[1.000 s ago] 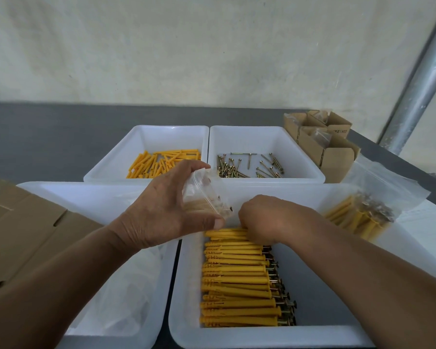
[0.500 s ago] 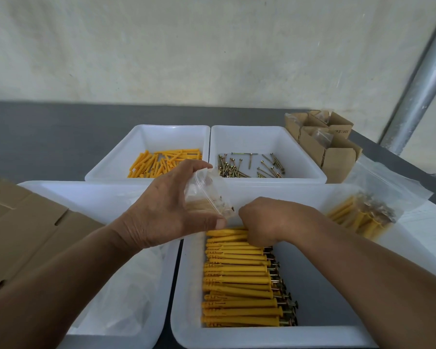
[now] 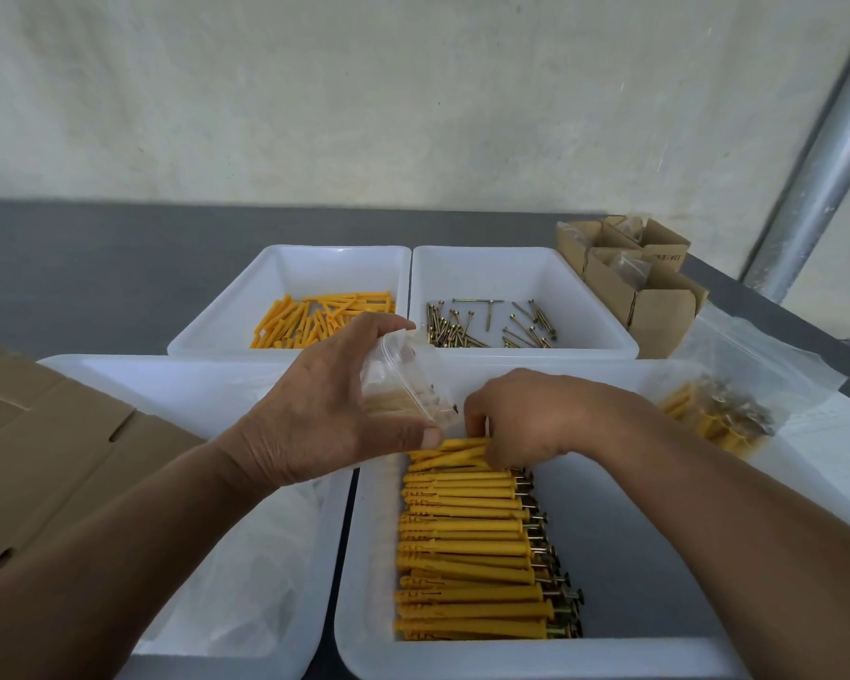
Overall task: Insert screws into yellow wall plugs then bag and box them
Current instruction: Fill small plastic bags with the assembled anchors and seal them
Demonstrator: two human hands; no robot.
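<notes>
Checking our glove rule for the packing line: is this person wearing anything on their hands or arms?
No. The left hand and the right hand are bare: no gloves, and no ring on the fingers that show. The left forearm and the right forearm are uncovered to the frame edge: no sleeve, watch or wristband in view.
</notes>
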